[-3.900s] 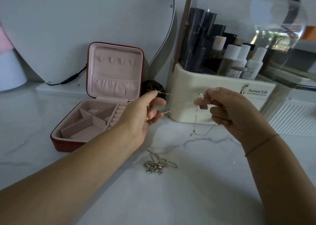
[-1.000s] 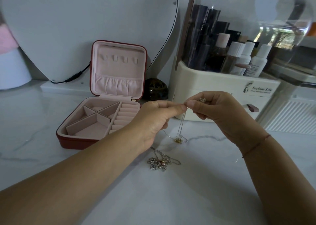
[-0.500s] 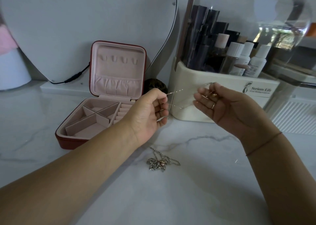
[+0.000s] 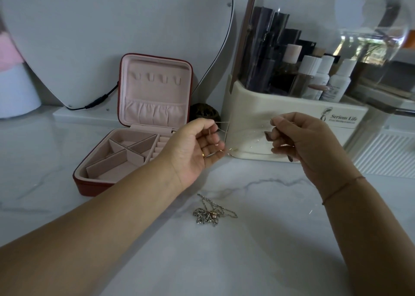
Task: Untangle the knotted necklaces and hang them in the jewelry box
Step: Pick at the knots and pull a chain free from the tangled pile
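A thin gold necklace (image 4: 247, 136) is stretched in the air between my two hands, in front of the cream organizer. My left hand (image 4: 197, 147) pinches one end beside the box, and my right hand (image 4: 301, 138) pinches the other end. The chain is so fine that parts of it are hard to see. A tangled silver necklace (image 4: 207, 213) with a small pink bead lies on the marble below my hands. The red jewelry box (image 4: 125, 138) stands open at the left, its pink lid upright with a row of small hooks (image 4: 155, 77).
A cream cosmetics organizer (image 4: 292, 125) with a clear dome and bottles stands behind my hands. A heart-shaped mirror (image 4: 112, 37) with a black cable leans at the back left. A small dark round object (image 4: 204, 113) sits between box and organizer. A white ribbed tray (image 4: 386, 156) is at the right.
A second ago my hands were pinched together with the chain hanging down. They have moved apart, and the chain is now pulled out level between them.
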### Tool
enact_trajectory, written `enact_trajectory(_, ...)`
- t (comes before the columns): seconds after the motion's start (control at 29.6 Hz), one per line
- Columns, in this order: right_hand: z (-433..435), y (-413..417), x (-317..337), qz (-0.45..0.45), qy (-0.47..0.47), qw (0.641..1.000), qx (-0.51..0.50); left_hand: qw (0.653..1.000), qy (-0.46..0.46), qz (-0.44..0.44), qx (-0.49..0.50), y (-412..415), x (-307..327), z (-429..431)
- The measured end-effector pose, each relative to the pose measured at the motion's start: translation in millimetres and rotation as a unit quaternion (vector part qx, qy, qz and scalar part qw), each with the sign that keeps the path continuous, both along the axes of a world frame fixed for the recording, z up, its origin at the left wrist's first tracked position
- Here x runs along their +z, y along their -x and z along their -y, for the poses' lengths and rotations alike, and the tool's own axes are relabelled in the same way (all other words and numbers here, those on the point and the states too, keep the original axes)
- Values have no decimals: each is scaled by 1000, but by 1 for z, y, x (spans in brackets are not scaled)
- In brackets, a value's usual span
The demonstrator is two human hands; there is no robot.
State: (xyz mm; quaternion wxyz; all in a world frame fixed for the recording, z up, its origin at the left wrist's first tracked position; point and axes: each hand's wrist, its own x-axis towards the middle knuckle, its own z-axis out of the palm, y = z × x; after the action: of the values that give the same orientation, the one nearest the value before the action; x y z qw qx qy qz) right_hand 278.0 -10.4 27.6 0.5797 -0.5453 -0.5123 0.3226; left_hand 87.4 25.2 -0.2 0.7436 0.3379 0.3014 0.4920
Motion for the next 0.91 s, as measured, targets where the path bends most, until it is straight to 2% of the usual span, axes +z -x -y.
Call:
enact_trajectory(0.14,1,0,1,61,-37,997,4,983,-73,-166,-5,-6,-4,5)
enact_trajectory(0.27,3,3,1,64,-25,995,70,924,-154,-351,-7,-9,-10,11)
enact_trajectory(0.34,2,4,0,78,-15,992,97,896,-186,-403,10,-10,-13,13)
enact_trajectory(0.41,0,4,-1,91,5,988,121,893,-200,-403,22,-12,-13,15)
enact_trajectory(0.57,0,8,-4,89,37,980,175,937,-199,-284,-43,-13,-9,18)
enact_trajectory(0.71,2,14,-6,103,30,977,187,940,-208,-264,-60,-15,-8,22)
enact_trajectory(0.91,4,17,-3,109,24,973,203,949,-197,-242,-31,-14,-4,25)
